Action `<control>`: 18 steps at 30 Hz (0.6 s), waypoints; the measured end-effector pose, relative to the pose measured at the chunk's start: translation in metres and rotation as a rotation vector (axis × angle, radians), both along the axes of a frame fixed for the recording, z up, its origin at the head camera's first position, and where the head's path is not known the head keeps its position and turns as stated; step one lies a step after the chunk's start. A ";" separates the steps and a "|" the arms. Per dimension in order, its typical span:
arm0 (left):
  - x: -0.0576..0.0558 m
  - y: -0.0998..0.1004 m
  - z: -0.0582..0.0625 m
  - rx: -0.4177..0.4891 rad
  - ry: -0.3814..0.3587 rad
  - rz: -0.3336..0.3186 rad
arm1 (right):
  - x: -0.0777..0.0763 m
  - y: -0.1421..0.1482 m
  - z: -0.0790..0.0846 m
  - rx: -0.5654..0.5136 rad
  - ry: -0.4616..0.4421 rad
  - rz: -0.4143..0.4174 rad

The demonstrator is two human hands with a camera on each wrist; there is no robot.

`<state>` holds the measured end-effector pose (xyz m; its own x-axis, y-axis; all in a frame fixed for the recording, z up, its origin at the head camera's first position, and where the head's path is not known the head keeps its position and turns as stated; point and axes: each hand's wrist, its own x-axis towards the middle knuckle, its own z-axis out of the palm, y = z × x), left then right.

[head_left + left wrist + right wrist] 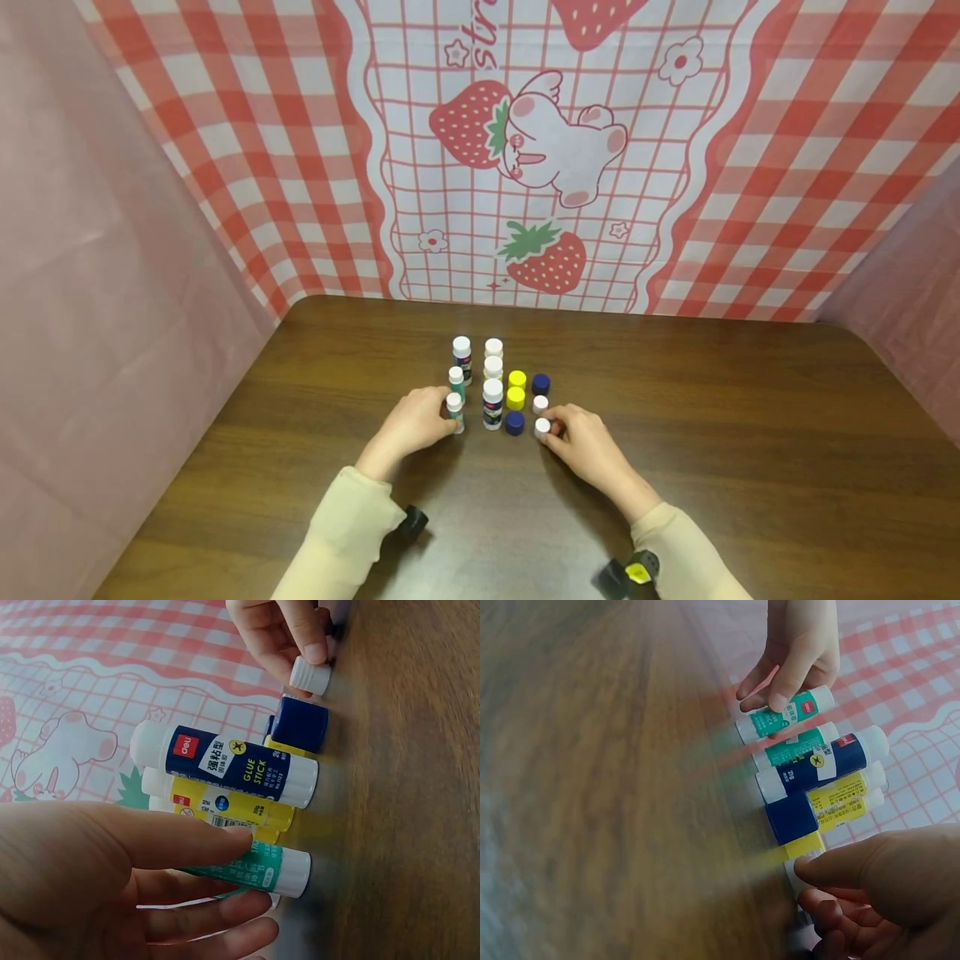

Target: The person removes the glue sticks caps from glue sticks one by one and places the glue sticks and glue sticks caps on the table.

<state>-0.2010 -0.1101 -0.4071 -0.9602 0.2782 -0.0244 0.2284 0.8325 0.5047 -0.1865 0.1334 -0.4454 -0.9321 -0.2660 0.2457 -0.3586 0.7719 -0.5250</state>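
Note:
My left hand (418, 421) pinches the front green glue stick (456, 414), which stands upright and uncapped at the left. In the left wrist view its green label (262, 866) lies partly behind the thumb. My right hand (588, 443) pinches a small white cap (542, 427) at the front right, low over the table. A second white cap (540, 404) stands just behind it. Beside the left hand's stick is a navy glue stick (492, 408); a second green glue stick (457, 385) stands behind the held one.
Two yellow glue sticks, mostly hidden, stand behind the front navy one, and another navy glue stick (462, 358) is at the back left. Two yellow caps (516, 398), a front navy cap (514, 423) and a back navy cap (541, 384) sit on the wooden table (750, 433). A checked cloth (285, 150) hangs behind.

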 end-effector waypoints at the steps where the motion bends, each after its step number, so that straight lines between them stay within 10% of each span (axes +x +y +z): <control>1: 0.000 0.000 0.000 -0.001 -0.008 0.003 | 0.000 0.000 0.000 0.000 -0.003 -0.004; 11: 0.004 -0.006 0.006 -0.055 -0.133 -0.027 | -0.001 0.002 0.005 0.018 -0.051 -0.030; 18: 0.014 -0.007 0.013 -0.251 -0.227 -0.113 | 0.006 0.004 0.020 0.129 -0.059 -0.107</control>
<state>-0.1866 -0.1169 -0.3945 -0.8858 0.3408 -0.3150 0.2317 0.9129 0.3361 -0.1803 0.1373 -0.4250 -0.9685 -0.1908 0.1599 -0.2428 0.8664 -0.4364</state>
